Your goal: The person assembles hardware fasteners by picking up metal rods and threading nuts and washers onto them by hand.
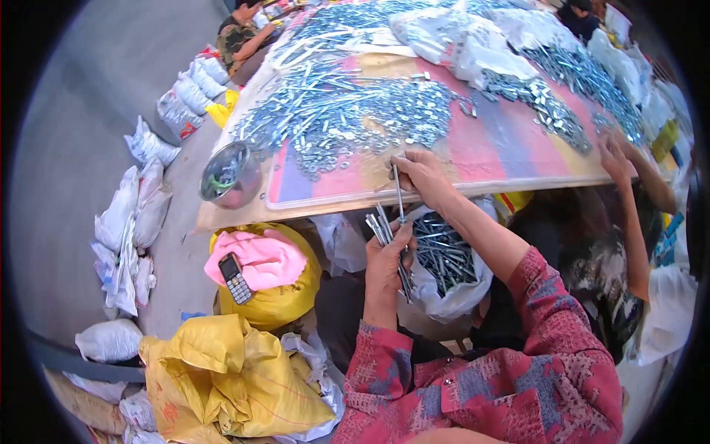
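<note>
My left hand [384, 274] is closed around a bundle of long metal bolts [379, 226], which stick out above and below the fist. One bolt [399, 194] stands nearly upright between my two hands. Its top end is pinched by the fingers of my right hand [423, 176], and its lower end meets my left thumb. What looks like a small nut or washer sits low on that bolt; its kind is hard to make out. Just behind my left hand, a white bag [451, 300] holds many similar bolts [444, 251].
The table [473, 166] carries a pile of bolts and washers [355, 111], with more heaps under plastic sheets. A metal pot [231, 175] stands at its left corner. A phone [235, 279] lies on pink cloth over a yellow sack [307, 270]. A co-worker's hands [621, 159] are at right.
</note>
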### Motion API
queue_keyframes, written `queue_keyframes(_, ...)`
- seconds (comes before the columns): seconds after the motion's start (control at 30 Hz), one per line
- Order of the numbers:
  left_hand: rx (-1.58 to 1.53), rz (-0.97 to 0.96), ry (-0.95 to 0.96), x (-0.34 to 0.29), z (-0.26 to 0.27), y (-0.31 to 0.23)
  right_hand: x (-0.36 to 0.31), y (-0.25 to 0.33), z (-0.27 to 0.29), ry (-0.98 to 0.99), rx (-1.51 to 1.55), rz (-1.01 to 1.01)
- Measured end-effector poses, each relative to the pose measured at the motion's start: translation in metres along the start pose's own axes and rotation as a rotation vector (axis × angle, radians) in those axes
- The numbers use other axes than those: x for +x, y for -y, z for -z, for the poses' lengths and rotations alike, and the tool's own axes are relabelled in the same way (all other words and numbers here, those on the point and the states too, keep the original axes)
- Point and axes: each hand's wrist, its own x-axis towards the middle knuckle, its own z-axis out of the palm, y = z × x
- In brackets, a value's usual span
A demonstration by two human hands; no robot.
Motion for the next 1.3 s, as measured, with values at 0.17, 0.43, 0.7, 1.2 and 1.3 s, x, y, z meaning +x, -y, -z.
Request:
queue_keyframes(0.17, 0.025, 0.029, 0.054, 0.013, -0.001, 0.012, -0.008, 0.0, 0.024, 0.026, 0.328, -0.015)
queue_keyframes(0.43, -0.257, 0.223, 0.264, 0.026, -0.013, 0.026, -0.012, -0.006, 0.044, -0.042, 0.322, 0.105)
queue_keyframes(0.7, -0.08, 0.114, 0.138, 0.032, -0.029, 0.032, -0.009, -0.014, 0.052, -0.075, 0.48, 0.093)
queue_keyframes(1.2, -0.036, 0.113, 0.141, 0.036, -0.038, 0.037, -0.014, -0.007, 0.069, -0.152, 0.223, 0.175)
queue_keyframes(1.3, -0.024, 0.119, 0.132, 0.036, -0.038, 0.033, -0.019, -0.005, 0.065, -0.146, 0.165, 0.274)
